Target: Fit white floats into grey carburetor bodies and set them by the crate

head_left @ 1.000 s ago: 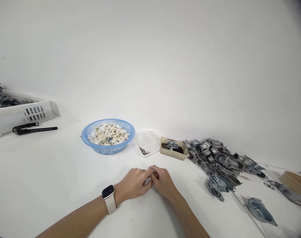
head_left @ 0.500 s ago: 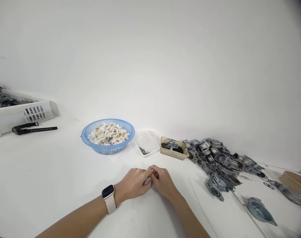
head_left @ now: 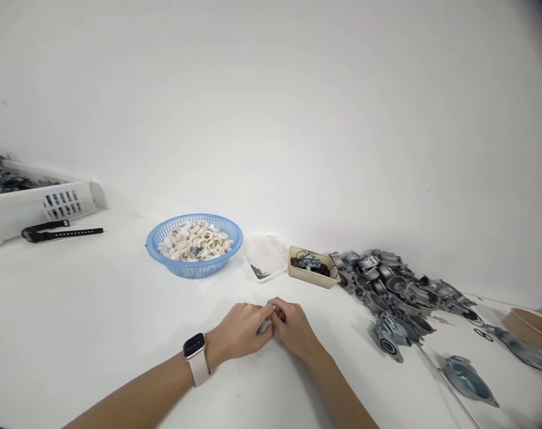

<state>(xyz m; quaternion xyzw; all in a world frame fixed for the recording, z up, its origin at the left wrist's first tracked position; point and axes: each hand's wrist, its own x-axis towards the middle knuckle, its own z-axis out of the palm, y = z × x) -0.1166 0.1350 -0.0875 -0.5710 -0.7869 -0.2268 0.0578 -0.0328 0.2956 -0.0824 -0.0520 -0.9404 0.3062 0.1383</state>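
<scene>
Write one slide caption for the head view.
Left hand touches right hand at a white table; blue basket stands beyond.

The table and wall are coloured white. The basket is tinted light blue and patterned with small openings; its pieces are mixed white and cream. The tray is seen in white, the box in pale beige. Various greys are shown by the piled metal parts. The smartwatch is banded in off-white around a black screen. The white crate is patterned with slots.

bare forearms, pale watch strap, dark screen
</scene>
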